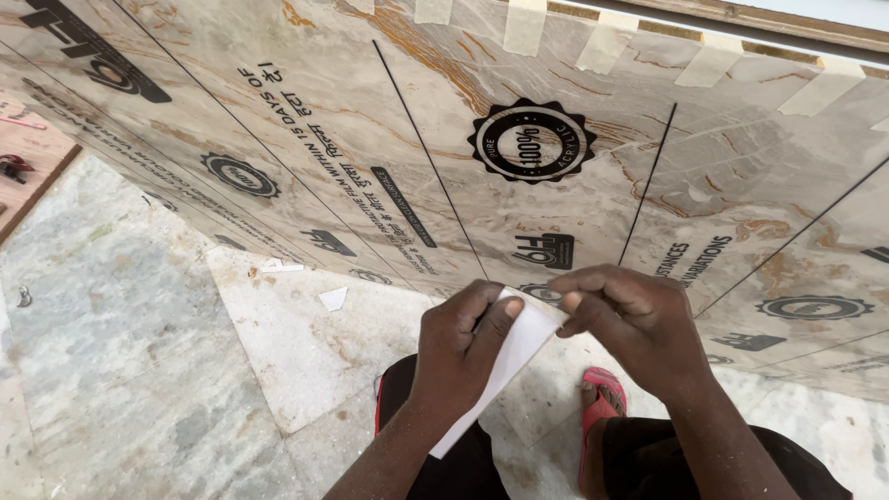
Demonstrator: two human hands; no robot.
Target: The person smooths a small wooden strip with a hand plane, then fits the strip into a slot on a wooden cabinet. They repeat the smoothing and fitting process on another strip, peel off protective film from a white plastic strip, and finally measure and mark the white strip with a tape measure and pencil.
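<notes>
**Two hands on a white strip in front of a marbled sheet**

Lying at the far left, a small dark red tool point(13, 168) rests on a pinkish board point(32, 148), and below it a small metal ring point(23, 297) sits on the grey stone floor point(120, 370). Further right, white scraps of paper point(332, 298) lie on a paler floor slab, near the bottom edge of a large marble-patterned sheet point(306, 83) that leans up and away from the camera. This sheet carries a printed protective film with round seals and thin dark lines crossing it, and strips of pale masking tape point(607, 42) run along its top edge.

At the centre, the left hand point(458, 356) is closed around a long white strip point(500, 370), thumb on the front and fingers curled behind, holding it about midway along. The strip runs slantwise from near the person's lap up to the right. There the right hand point(630, 319) pinches the strip's upper end between thumb and fingertips, just in front of the sheet's lower part. Both hands are close together, almost touching.

Below the right hand, a foot in a red sandal point(602, 398) stands on the floor, between the person's dark-clothed knees.
</notes>
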